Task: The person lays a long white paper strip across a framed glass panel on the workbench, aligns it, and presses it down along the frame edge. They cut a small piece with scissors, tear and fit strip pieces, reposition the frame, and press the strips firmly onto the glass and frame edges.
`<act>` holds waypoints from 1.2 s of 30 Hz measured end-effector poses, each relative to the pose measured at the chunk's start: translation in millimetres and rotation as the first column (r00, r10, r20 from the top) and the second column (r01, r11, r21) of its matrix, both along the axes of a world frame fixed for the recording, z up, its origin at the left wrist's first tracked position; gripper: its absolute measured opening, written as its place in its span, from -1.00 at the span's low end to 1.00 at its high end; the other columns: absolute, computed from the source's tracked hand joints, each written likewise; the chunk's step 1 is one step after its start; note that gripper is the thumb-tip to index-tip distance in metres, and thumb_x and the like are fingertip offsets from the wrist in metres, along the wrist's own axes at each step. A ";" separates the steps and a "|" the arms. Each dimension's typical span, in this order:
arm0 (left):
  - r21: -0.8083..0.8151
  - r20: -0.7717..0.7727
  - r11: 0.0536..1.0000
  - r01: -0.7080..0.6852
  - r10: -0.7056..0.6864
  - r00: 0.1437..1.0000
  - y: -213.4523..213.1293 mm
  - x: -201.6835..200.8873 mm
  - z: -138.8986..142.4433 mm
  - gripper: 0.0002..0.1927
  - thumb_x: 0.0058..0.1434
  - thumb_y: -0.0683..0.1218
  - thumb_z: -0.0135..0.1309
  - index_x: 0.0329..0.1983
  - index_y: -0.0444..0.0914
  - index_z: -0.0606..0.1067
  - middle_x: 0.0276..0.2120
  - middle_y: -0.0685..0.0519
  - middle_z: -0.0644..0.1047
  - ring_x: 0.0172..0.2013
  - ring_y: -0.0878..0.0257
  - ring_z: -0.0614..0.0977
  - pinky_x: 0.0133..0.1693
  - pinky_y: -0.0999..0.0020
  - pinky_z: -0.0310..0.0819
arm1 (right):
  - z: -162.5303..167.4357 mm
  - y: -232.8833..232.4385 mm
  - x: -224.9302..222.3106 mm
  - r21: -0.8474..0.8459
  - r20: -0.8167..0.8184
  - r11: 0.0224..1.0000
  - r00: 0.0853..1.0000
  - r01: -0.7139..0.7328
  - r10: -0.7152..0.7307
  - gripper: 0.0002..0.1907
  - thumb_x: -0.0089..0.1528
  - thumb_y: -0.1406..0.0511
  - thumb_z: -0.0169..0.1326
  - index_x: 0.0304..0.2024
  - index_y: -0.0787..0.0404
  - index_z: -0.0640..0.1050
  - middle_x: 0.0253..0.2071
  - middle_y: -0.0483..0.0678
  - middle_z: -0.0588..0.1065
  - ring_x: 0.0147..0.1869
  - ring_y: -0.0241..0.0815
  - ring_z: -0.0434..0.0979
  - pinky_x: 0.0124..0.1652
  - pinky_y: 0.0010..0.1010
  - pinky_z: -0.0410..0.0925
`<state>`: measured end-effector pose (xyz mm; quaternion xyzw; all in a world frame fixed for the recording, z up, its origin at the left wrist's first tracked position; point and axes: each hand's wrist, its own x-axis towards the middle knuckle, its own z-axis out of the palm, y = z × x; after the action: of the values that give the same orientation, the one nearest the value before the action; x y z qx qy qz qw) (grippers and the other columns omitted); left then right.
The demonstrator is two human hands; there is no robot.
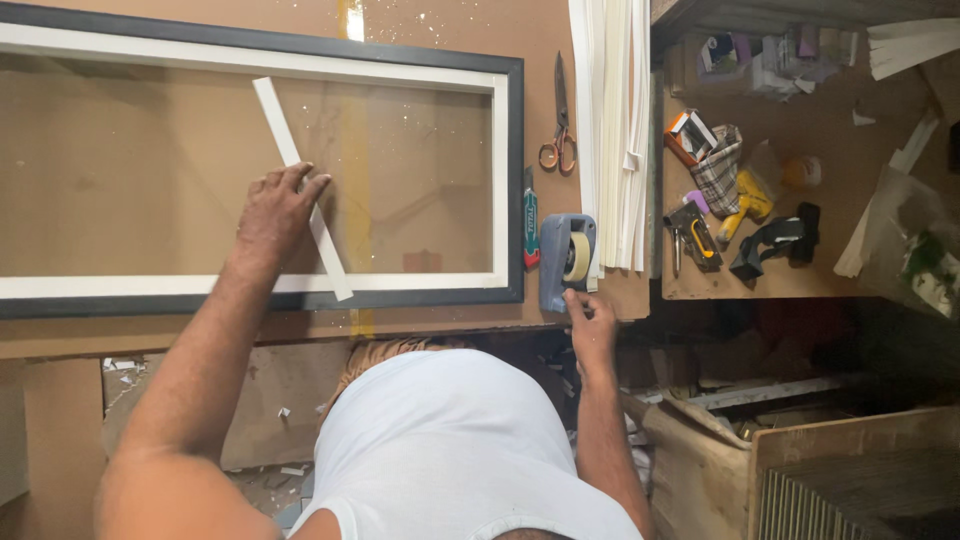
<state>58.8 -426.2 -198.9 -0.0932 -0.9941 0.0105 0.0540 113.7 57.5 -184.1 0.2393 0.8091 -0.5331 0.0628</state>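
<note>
- Your left hand (275, 208) lies flat, fingers spread, pinning one white strip (300, 185) that slants across the one dark frame (515, 180) in the left half of the picture.
- Your right hand (592, 325), low centre, pinches the tape end at one grey tape dispenser (566, 260), just right of the frame.
- One pair of scissors (559, 115) lies above the dispenser.
- One green-handled knife (530, 228) sits between frame and dispenser.
- A stack of white strips (612, 120) stands upper centre; too many to count.
- One yellow tool (745, 205) lies at right.

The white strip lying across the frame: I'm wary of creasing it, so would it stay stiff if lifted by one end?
Probably not: the white strip looks long, narrow and thin, so it may sag. Likely light; the left hand pins it flat.
</note>
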 end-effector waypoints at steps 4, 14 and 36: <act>-0.004 0.057 0.995 -0.102 0.102 0.993 -17.3 16.0 21.6 -0.68 0.28 -0.15 0.07 0.07 -0.02 0.58 0.01 0.10 0.58 0.05 0.11 0.61 0.04 0.08 0.48 | 6.0 -5.8 2.1 -0.183 0.036 0.978 0.995 0.102 -0.097 -0.66 0.32 0.10 0.19 -0.20 0.28 0.65 -0.27 -0.10 0.55 -0.29 -0.28 0.47 -0.39 -0.49 0.41; -0.064 0.256 0.967 -0.247 0.255 0.932 -28.8 32.0 60.5 -0.82 0.22 -0.10 0.10 -0.17 -0.07 0.66 -0.13 0.04 0.63 -0.01 0.07 0.65 0.03 -0.03 0.43 | 1.2 -31.8 48.4 -0.234 -0.310 0.968 0.937 0.092 -0.164 -0.74 0.33 0.26 0.17 -0.20 0.41 0.56 0.08 -0.04 0.33 -0.15 -0.28 0.58 -0.35 -0.39 0.61; 0.873 0.358 -0.317 -0.371 -0.100 0.928 -137.1 89.2 101.0 -0.76 0.26 -0.11 0.24 -0.04 -0.26 0.55 -0.23 0.03 0.67 -0.22 0.29 0.70 -0.14 0.33 0.64 | 43.6 -237.1 114.0 -0.240 -0.325 0.969 0.945 -0.060 -0.022 -0.64 0.37 0.29 0.12 0.17 0.30 0.46 -0.04 0.02 0.61 -0.30 -0.31 0.57 -0.40 -0.52 0.41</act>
<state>148.1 -563.3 -97.9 0.1081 -0.5898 -0.7992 -0.0416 227.8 -179.6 -140.5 0.1305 0.7381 -0.6609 -0.0373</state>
